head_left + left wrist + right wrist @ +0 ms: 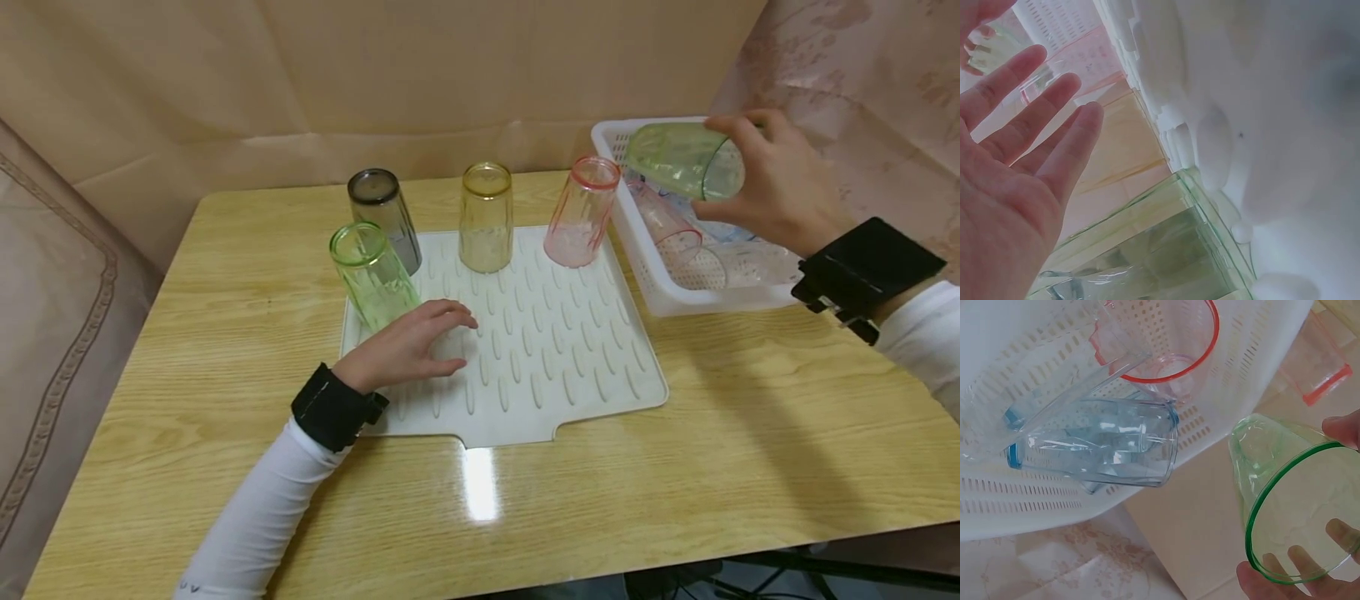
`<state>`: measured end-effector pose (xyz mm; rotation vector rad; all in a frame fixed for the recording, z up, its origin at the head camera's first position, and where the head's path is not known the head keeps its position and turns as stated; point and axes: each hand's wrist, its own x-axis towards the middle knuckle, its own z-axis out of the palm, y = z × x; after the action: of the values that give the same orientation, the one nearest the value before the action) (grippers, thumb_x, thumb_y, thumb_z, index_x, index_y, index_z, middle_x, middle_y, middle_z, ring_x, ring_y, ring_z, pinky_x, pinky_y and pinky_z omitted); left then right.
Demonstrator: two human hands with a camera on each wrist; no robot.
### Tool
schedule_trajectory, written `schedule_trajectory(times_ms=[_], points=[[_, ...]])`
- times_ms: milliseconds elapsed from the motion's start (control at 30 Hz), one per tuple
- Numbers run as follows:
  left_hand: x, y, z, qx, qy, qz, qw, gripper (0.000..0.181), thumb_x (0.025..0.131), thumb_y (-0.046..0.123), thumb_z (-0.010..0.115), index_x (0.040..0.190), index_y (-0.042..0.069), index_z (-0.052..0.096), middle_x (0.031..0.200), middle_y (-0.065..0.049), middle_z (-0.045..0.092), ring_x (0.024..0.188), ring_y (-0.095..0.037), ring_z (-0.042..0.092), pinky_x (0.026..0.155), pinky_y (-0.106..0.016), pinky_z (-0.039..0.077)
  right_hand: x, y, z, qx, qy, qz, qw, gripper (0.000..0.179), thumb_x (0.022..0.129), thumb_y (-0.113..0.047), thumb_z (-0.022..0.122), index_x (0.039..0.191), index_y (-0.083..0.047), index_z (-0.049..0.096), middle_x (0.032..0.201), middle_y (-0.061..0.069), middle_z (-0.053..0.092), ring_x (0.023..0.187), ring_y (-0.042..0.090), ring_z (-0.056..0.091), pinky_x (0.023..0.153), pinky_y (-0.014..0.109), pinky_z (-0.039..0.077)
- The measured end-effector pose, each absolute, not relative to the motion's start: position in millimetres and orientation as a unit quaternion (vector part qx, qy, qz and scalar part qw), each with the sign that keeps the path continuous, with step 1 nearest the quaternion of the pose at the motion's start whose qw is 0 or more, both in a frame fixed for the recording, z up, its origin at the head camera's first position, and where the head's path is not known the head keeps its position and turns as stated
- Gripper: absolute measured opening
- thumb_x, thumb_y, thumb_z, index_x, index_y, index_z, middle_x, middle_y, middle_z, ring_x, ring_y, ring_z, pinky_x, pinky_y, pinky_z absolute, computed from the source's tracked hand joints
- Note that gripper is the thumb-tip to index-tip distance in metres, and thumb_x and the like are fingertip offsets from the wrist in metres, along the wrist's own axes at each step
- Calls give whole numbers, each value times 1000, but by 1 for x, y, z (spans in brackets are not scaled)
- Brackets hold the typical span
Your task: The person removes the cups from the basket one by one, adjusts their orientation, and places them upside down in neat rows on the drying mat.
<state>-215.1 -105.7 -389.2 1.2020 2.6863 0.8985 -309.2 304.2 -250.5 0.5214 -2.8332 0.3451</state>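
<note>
My right hand (787,179) holds a light green drinking glass (667,158) near its rim, thumb and fingers around it. That glass lies tilted on its side in the air over the white basket (660,292); its darker green rim (1259,506) shows in the right wrist view. Low over the white ribbed mat (540,358), my left hand (405,346) has its fingers loosely extended and nothing in them. Just behind it stands another green glass (375,279), upside down on the mat. Grey (386,221), yellow (486,225) and pink (583,217) glasses stand inverted along the mat's far edge.
Inside the basket lie a pink-rimmed glass (1169,359), a blue glass (1097,440) and a clear glass (757,265). The wooden table (225,333) meets a draped cloth (450,75) at the back. The basket stands close to the mat's right side.
</note>
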Motion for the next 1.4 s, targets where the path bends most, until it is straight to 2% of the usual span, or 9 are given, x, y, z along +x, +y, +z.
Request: schedule_trajectory(times_ms=[300, 533, 933, 1200, 1400], points=[[-219, -106, -390, 393, 872, 290, 31, 42, 85, 17, 75, 121, 2, 60, 126, -13, 54, 121, -27, 47, 102, -41, 39, -299, 300, -243, 182, -968, 116, 130, 90, 73, -20, 82, 149, -12, 35, 148, 26, 28, 119, 56, 38, 82, 77, 30], [-221, -105, -390, 393, 872, 289, 29, 42, 85, 19, 75, 121, 2, 60, 126, -12, 54, 122, -26, 46, 102, -40, 39, -298, 287, -236, 206, -960, 118, 145, 89, 73, -21, 81, 149, -14, 35, 145, 24, 33, 108, 52, 45, 78, 75, 33], [-224, -103, -391, 392, 873, 289, 26, 42, 85, 17, 75, 121, 2, 60, 125, -12, 54, 120, -26, 47, 101, -40, 39, -294, 267, -224, 231, -952, 123, 160, 90, 72, -20, 84, 148, -14, 37, 145, 22, 34, 118, 49, 43, 79, 73, 35], [-227, -103, -392, 380, 880, 283, 23, 39, 87, 14, 72, 122, 1, 59, 125, -13, 55, 119, -26, 48, 99, -40, 41, -285, 251, -222, 256, -943, 129, 170, 90, 71, -23, 85, 148, -15, 38, 145, 20, 35, 110, 50, 47, 78, 72, 38], [-228, -102, -390, 350, 894, 279, 14, 40, 87, 12, 72, 122, -1, 59, 125, -15, 56, 117, -27, 51, 98, -40, 43, -279, 239, -226, 303, -920, 147, 202, 90, 65, -20, 88, 143, -13, 44, 139, 19, 43, 103, 44, 51, 77, 62, 42]])
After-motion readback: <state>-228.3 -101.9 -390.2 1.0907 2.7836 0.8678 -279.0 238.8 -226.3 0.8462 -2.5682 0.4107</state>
